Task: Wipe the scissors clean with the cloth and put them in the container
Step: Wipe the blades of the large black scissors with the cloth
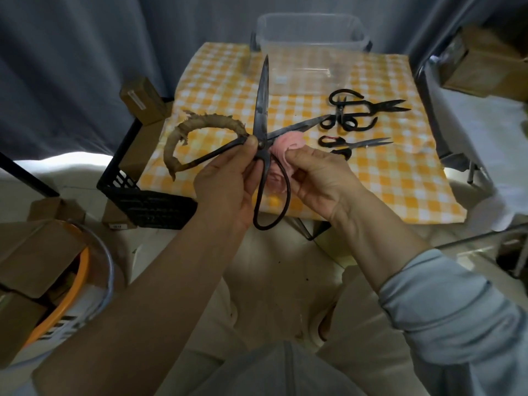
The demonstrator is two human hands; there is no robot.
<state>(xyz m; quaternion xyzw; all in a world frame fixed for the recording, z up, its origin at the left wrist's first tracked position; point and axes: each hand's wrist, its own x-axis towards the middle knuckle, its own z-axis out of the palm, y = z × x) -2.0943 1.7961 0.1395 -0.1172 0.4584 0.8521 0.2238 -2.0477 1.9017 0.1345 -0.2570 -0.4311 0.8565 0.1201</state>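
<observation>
Left hand (pixel 225 181) pinches the open scissors (pixel 261 110) at the pivot, over the counter's (pixel 371 181) near edge. Right hand (pixel 320 172) grips the cloth (pixel 285 142) against one blade. Best to stroke outward to the tip, fingers off the edge.

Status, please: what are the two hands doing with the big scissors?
Left hand pinches big scissors at the pivot, blades open. Right hand holds pink cloth against one blade. Container stands beyond; smaller scissors lie front-right of it.
</observation>
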